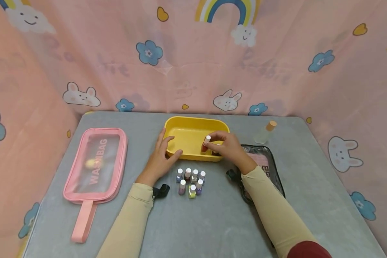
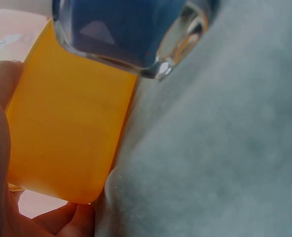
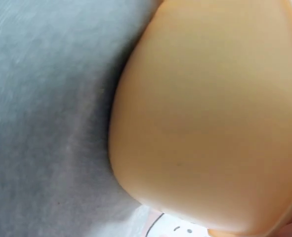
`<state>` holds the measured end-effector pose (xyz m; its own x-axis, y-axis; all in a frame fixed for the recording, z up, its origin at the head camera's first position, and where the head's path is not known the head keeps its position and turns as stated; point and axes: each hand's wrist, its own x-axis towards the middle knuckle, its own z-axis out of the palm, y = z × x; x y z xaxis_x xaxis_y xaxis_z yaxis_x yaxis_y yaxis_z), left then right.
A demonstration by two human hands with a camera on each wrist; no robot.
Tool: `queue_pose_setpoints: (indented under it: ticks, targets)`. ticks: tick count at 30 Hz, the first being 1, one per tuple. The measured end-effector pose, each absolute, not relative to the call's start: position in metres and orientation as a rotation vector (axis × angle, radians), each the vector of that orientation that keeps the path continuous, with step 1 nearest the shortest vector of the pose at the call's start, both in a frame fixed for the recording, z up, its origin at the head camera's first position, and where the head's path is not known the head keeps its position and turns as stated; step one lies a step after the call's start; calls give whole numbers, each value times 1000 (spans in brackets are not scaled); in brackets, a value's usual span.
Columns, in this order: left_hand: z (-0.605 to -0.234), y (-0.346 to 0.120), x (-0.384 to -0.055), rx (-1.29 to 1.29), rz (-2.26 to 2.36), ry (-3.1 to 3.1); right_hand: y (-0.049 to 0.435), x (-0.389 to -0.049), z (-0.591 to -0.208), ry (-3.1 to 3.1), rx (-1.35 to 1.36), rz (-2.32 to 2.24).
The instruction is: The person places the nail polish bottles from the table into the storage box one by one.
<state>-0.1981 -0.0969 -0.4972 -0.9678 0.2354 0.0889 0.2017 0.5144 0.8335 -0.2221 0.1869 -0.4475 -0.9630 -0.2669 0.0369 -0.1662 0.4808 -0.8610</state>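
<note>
Seven small glass bottles w/ white caps [image 1: 182,188] stand in two loose rows on grey cloth-covered counter [image 1: 219,215], just on near side of shallow yellow plastic tray [image 1: 185,136]; grouped there prob. for short reach.

R hand [image 1: 231,146]: thumb + fingers pinch small dark-red glass bottle w/ white cap [image 1: 204,146], approx. upright, above/inside tray's R end; cannot tell if base touches tray floor. High grip near cap prob. leaves base free for setting down. Another dark bottle [image 1: 215,153] beside it in tray, mostly hidden by R hand.

L hand [image 1: 161,157]: fingers + thumb spread about tray's near L corner, touching; prob. steadies tray vs. sliding. L wrist view agrees: fingertips at tray edges.

Periphery: pink-trimmed clear pouch [image 1: 100,168] flat at L; black-edged clear pouch [image 1: 265,159] at R, partly under R forearm; pale glass bottle w/ wood-coloured cap [image 1: 263,136] beyond it, tilted-looking. Both pouches prob. set aside for working room.
</note>
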Motion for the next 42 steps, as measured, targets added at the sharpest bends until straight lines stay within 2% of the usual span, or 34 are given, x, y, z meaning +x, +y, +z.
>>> queue_pose_setpoints:
  ticks: [12, 22, 28, 35, 42]
  targets:
    - [-497, -96, -199, 363, 1468, 2696, 183, -225, -448, 2735, -372, -1172]
    - [-497, -96, -198, 358, 1468, 2690, 181, -223, -447, 2735, -323, -1170]
    - [-498, -96, -198, 358, 1471, 2692, 186, -220, -440, 2652, -268, -1350]
    - [-499, -97, -198, 363, 1468, 2699, 193, -192, -428, 2769, -319, -1539]
    - [-496, -96, -198, 381, 1481, 2696, 190, -149, -432, 2771, -504, -1627]
